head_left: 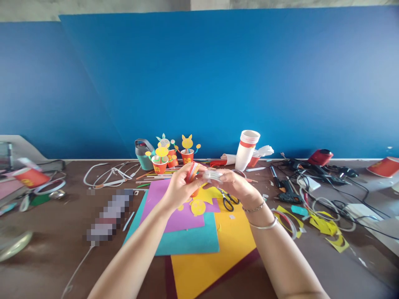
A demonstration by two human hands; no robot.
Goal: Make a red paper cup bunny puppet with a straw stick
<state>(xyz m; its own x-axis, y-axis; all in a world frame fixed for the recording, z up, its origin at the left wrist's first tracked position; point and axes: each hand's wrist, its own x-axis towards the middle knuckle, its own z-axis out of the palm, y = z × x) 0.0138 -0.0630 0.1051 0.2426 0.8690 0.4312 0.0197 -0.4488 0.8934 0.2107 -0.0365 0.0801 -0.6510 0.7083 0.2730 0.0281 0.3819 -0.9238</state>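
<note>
My left hand (183,180) is closed round a red-orange paper cup (192,171), mostly hidden by the fingers. Close beside it, my right hand (235,182) grips a roll of clear tape (213,176) near the left fingertips. Below the hands lies a yellow paper cut-out with a round face (198,207), on a purple sheet (183,222). Black-handled scissors (228,202) rest just under my right hand. Behind stand decorated red cups (160,165) with yellow animal-face cut-outs (187,143).
Teal (193,245) and orange sheets (218,257) lie under the purple one. A stack of white paper cups (246,151) and a teal bottle (144,154) stand at the back. A glue gun (288,193), cables and yellow scraps (324,224) lie right; white cables (109,174) left.
</note>
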